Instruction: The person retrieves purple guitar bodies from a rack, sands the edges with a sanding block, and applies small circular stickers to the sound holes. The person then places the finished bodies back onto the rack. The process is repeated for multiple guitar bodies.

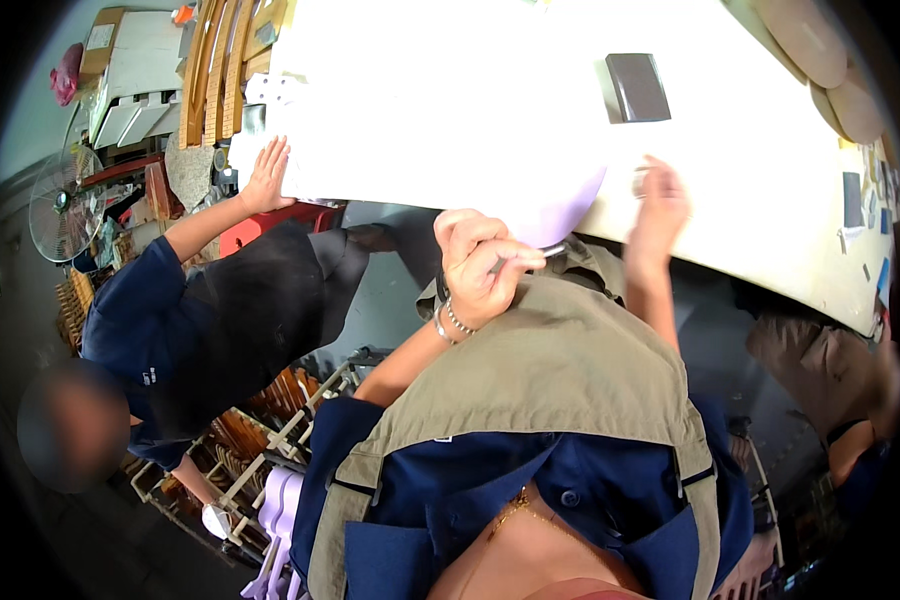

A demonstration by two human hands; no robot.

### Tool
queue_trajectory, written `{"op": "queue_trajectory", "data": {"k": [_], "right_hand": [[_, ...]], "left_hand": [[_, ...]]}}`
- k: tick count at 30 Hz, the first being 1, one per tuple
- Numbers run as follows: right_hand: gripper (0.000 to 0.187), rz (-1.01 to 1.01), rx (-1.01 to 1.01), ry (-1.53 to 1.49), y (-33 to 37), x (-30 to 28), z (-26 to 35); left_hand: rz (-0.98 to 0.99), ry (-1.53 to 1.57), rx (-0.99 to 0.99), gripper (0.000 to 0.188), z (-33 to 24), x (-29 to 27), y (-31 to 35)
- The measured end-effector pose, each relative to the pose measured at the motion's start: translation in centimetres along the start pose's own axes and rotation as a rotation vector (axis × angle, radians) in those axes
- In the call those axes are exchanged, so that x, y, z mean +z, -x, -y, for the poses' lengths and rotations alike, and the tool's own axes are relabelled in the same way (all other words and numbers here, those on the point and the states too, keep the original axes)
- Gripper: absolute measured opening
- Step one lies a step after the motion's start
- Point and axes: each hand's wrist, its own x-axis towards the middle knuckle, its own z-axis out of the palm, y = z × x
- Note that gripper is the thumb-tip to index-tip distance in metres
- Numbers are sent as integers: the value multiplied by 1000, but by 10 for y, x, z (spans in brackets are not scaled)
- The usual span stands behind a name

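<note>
My left hand (480, 265), wearing bracelets at the wrist, is closed in a pinch at the near end of a lilac curved piece (570, 205). The piece juts over the near edge of the white worktable (420, 120). A thin dark and silvery bit shows at my fingertips, too small to name. To the right of the lilac piece, my right hand (658, 210) is raised over the table edge, smeared by motion. Its fingers are curled by something small and pale that I cannot make out. Beyond it a dark rectangular block (638, 88) lies on the table.
At left a co-worker's hand (267, 178) rests on the table corner. Another person's arm (865, 440) is at far right. A rack (240, 490) with wooden and lilac pieces (278, 510) stands behind left. A fan (65, 203) and wooden strips (215, 75) are beyond.
</note>
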Motion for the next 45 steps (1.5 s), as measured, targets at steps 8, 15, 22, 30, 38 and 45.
{"op": "queue_trajectory", "data": {"k": [8, 15, 22, 30, 38, 45], "right_hand": [[45, -237, -448, 748, -107, -73, -7], [37, -223, -679, 1140, -159, -96, -24], [37, -283, -788, 1293, -159, -92, -29], [52, 466, -367, 1117, 3, -25, -41], [70, 410, -327, 642, 33, -15, -100], [57, 378, 49, -178, 54, -15, -71]], "left_hand": [[62, -157, -582, 16, 76, 10, 3], [-38, -372, -637, 18, 101, 13, -17], [-263, -632, -608, 51, 123, 2, -26], [-118, -630, -1031, 101, 287, -31, -91], [-486, 428, -604, 84, 262, -27, -101], [-246, 994, -716, 37, 114, -60, -124]]}}
